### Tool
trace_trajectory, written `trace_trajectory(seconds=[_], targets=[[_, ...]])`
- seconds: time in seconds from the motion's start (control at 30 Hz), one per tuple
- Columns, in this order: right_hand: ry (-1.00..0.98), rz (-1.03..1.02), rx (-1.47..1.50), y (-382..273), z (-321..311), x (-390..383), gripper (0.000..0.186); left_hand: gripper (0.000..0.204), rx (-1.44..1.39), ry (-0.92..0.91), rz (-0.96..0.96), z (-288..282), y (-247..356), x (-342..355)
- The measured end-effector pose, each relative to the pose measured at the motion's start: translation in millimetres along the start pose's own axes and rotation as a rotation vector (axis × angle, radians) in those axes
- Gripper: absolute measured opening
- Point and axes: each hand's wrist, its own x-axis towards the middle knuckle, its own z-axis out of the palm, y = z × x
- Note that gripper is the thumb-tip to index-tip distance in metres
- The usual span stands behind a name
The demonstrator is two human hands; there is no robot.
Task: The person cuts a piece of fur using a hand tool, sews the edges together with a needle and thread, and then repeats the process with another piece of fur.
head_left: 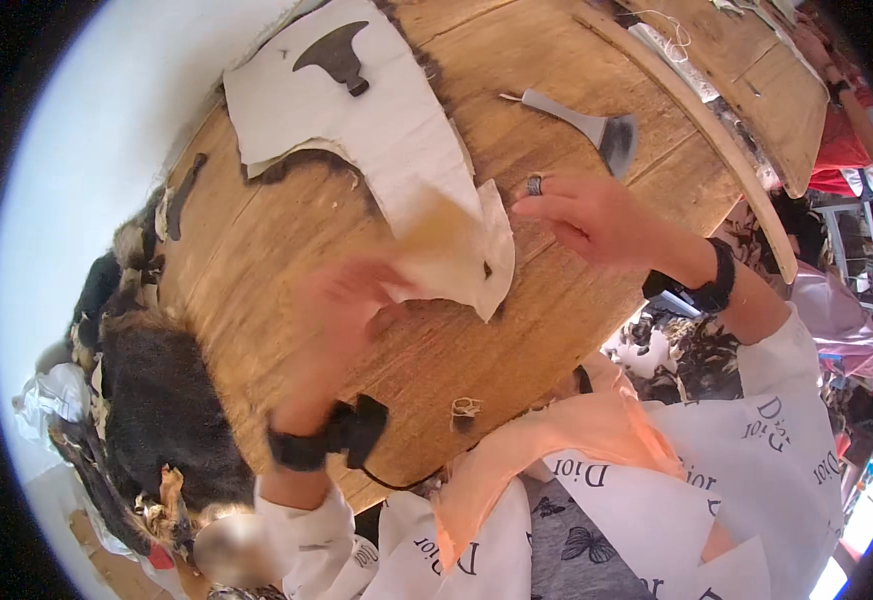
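You worked at a plank-topped wooden table [556, 340] whose grain and joints showed clearly, with a pale wall [86, 200] along its left side. Beyond the right edge, a second wooden top [771, 80] was noted, and near it another person in a red garment [836, 155]. The floor on that side was strewn with dark and light scraps [696, 365].

The white hide piece [376, 140], dark fur showing at its edge, lay flat from the far side of the table down to a narrow tip between your hands. Your left hand [351, 295] was at the lower left edge of that narrow part, badly blurred; whether it gripped anything could not be told. Your right hand [606, 220], a ring [534, 186] on one finger, was found just right of the tip and apart from it, fingers loosely bent and parted.

A blurred yellowish thing [441, 220] hid part of the hide above your left hand; its kind could not be determined. A dark crescent-headed tool [336, 55] rested on the hide's far end. A fan-bladed tool with a pale handle [581, 122] lay on the wood beyond your right hand. Dark fur [161, 400] occupied the left edge, and a small tangle of string [466, 408] lay nearest you
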Motion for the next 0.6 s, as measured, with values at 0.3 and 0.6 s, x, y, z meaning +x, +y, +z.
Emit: trace_trajectory(seconds=[0.3, 0.6], targets=[[0.147, 0.042, 0.022, 9, 10, 22, 0.01, 0.025, -0.03, 0.448, 0.016, 19, -28, 35], [0.08, -0.048, 0.233, 48, 49, 61, 0.013, 0.029, 0.081, 0.273, -0.188, 55, -27, 18]])
